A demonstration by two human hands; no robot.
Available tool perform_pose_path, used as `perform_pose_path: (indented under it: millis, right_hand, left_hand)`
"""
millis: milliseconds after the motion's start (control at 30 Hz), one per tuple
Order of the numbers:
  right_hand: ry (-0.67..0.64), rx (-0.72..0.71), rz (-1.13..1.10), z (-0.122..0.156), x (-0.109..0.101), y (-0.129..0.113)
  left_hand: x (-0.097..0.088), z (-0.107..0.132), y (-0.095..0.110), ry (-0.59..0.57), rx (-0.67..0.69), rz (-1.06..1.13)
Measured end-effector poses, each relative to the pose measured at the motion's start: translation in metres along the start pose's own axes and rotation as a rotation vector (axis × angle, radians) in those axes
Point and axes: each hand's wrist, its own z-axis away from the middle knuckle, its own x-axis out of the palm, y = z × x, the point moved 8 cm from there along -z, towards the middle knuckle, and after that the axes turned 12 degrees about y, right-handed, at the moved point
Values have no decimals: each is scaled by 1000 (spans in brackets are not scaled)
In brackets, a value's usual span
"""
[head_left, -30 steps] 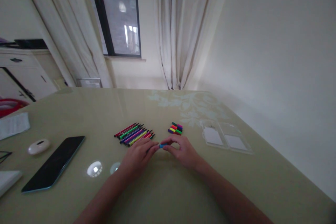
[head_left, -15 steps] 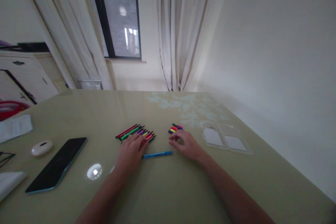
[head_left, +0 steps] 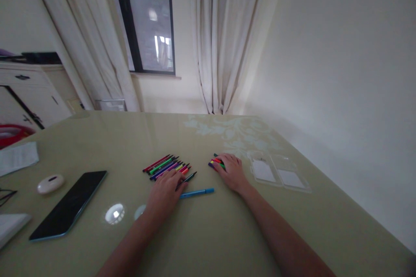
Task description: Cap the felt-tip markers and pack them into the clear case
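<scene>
My left hand (head_left: 167, 190) is closed on an uncapped dark marker (head_left: 191, 177), its tip pointing up and to the right. Beyond those fingers a slanted row of uncapped markers (head_left: 162, 165) in several colours lies on the table. A blue marker (head_left: 198, 193) with its cap on rests just right of the left hand, partly covered by it. My right hand (head_left: 232, 172) bends over a small cluster of coloured marker caps (head_left: 214, 162), its fingers on them. A green cap shows by its fingertips; the palm side is hidden.
An open clear plastic case (head_left: 280, 181) with white cards lies right of the caps. A black phone (head_left: 69, 205), a pale oval object (head_left: 50, 184), white paper (head_left: 19, 158) and a white object (head_left: 13, 227) occupy the left of the table. A wall borders the right edge.
My left hand has drawn a dark marker nearer, away from the row. My right hand has moved forward and now covers part of the cap cluster.
</scene>
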Motion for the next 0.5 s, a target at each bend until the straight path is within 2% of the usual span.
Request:
perform_pose_path:
  millis: [367,500]
  right_hand:
    - [-5,-20,-25,-1,-4,-6]
    - [18,-21,-47,-1,-6,-6]
  left_hand:
    - [1,4,15,-62,38,40]
    - [-2,2,15,-18,25,45]
